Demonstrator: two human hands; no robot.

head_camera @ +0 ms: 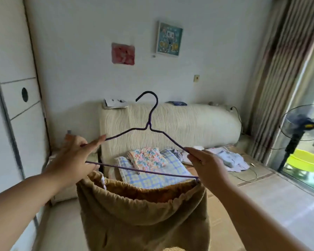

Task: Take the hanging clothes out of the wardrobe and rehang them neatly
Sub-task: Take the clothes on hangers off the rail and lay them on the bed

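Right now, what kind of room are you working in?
Most likely a bedroom: a padded headboard, folded bedding below it, and a white wardrobe at the left.

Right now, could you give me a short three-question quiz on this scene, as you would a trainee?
1. True or false: the left hand and the right hand both hold the thin purple wire hanger.
2. What hangs from it? A) brown fabric garment with gathered waistband B) white shirt C) red towel
3. What lies under the folded floral cloth?
Key: 1 true; 2 A; 3 a blue checked cloth.
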